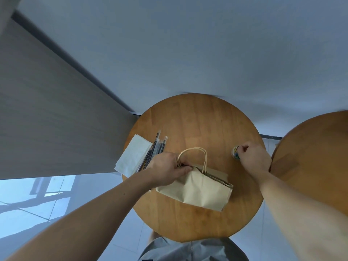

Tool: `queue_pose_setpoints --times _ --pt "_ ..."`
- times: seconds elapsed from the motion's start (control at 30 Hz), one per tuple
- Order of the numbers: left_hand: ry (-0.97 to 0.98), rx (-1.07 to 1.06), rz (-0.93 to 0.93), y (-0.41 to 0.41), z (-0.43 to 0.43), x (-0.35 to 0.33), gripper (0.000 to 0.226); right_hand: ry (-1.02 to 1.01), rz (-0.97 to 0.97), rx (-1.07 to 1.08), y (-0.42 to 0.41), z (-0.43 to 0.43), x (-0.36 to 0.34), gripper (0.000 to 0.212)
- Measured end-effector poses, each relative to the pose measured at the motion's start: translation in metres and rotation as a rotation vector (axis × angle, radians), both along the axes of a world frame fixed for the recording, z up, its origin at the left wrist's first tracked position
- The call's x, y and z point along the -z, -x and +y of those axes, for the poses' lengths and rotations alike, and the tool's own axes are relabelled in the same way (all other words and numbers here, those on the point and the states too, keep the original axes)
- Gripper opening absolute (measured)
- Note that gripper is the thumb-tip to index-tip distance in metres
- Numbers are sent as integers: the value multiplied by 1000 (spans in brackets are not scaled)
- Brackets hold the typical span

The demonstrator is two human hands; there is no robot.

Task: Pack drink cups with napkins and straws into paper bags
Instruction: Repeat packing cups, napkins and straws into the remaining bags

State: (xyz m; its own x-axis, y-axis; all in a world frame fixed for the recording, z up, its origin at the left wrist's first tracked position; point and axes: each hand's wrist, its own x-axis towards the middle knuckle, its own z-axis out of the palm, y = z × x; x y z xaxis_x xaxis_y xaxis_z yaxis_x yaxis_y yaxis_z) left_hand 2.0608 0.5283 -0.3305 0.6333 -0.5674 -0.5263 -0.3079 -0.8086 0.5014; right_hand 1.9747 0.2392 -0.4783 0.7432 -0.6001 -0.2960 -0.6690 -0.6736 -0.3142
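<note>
The bag (199,187) lay on its side on the table (188,117). The left hand (165,169) pinched its mouth beside the handles. Right of the bag, the right hand (253,157) curled round a small cup (235,152). Left of the bag lay straws (157,146) and napkins (133,155).

The right hand (253,159) hides most of a small printed container (235,153), too small to identify. The left hand (165,169) covers the near ends of the straws (157,148).
</note>
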Motion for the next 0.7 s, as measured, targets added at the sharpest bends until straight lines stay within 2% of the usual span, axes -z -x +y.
queue_pose_setpoints --times 0.07,0.17,0.3,0.37,0.43,0.47,0.53,0.7 --pt "-35 5 -2 0 -1 -3 21 -110 -149 60 3 2 -13 8" --pt "-75 31 -12 2 -4 -14 30 -288 -340 79 -1 11 -52 14" --pt "-79 45 -18 5 -8 -29 27 -538 -450 182 -9 42 -114 7" --pt "-127 53 -27 7 -6 -32 33 -785 -549 267 -8 61 -146 6" --pt "-154 42 -29 10 -3 -34 36 -1074 -640 328 -3 76 -179 19" --pt "-154 34 -28 11 -3 -34 36 -1157 -655 333 1 82 -193 25" --pt "-144 23 -27 13 -1 -35 36 -1215 -649 313 10 92 -215 26" --pt "-142 3 -37 16 -2 -37 38 -1144 -617 276 32 118 -239 12"
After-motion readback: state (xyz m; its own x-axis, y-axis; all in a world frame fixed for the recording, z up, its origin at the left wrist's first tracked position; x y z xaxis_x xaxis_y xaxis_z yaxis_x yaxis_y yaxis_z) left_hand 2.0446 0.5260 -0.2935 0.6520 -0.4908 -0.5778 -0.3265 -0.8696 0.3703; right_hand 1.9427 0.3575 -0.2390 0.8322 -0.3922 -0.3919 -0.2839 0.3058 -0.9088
